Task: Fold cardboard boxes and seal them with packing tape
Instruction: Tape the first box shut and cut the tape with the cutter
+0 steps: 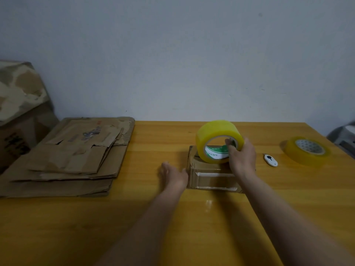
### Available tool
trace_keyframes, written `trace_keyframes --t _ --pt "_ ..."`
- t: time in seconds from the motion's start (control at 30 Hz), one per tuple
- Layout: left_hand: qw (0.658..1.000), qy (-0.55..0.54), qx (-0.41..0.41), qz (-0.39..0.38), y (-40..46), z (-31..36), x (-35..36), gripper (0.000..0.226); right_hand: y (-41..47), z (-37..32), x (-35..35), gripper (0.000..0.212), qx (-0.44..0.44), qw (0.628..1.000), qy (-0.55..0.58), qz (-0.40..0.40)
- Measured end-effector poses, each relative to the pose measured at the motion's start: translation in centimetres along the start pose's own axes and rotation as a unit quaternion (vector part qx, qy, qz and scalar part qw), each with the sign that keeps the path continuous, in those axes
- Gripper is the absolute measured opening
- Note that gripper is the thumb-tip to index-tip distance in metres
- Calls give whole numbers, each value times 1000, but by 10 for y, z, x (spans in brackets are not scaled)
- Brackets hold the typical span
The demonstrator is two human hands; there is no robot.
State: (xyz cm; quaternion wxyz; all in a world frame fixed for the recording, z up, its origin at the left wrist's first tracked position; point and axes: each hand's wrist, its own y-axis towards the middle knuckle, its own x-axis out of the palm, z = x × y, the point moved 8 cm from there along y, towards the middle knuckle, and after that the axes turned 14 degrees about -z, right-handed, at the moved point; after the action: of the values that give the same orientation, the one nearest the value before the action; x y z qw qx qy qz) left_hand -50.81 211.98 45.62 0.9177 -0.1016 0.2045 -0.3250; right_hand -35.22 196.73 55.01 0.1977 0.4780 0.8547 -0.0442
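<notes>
Yellow packing tape dominates the head view: a wide tape roll (219,141) stands on edge on top of a small cardboard box (212,174), which sits on the wooden table (192,217) and serves here as the landmark. The right hand (242,157) grips the roll, its fingers (229,144) hooked into the core and the palm against the outer rim on the box's right side. The left hand (173,174) lies against the box's left wall, fingers straight and relaxed, bracing it rather than clutching it.

The box's near face already carries a glossy rectangle of tape. Left of the box, a stack of flattened cartons (76,158) waits on the table, with a larger worn carton (21,104) beyond it. Right of the box lies a small white cutter (270,160), and further right a second tape roll (306,150) lies flat.

Judging by its size, the box should be light and liable to slide on the smooth tabletop, so the steadying palm matters; its thin walls would dent under a hard squeeze, so flat pressure on a side wall seems best. The roll looks dense and stiff; the core makes the surest hold, since the outer film is slick. Whether a free tape end is already stuck down cannot be told.
</notes>
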Motion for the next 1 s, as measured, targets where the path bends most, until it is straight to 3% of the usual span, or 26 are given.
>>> trace_keyframes --t 0.1,0.2,0.33,0.43,0.67,0.77,0.9,1.0 --pt "975 -67 163 -133 -13 35 12 74 0 1 0 13 1 1000 -6 -2" --pt "943 19 174 -283 -18 50 33 99 1 2 0 11 2 1000 -8 -8" --pt "913 277 196 -224 -8 61 34 124 4 6 0 14 13 1000 -11 -10" --pt "879 396 196 -180 -4 65 31 118 6 6 2 22 14 1000 -15 -23" --pt "862 429 189 -193 -3 58 33 111 20 -8 -31 21 -31 990 -124 -53" --pt "867 413 189 -204 -8 57 40 109 25 -4 -38 22 -27 989 -117 -81" --pt "868 403 191 -220 -8 62 38 113 23 0 -38 24 -35 990 -121 -60" --pt "867 427 181 -182 -6 79 41 122 22 2 -38 24 -25 989 -139 -37"
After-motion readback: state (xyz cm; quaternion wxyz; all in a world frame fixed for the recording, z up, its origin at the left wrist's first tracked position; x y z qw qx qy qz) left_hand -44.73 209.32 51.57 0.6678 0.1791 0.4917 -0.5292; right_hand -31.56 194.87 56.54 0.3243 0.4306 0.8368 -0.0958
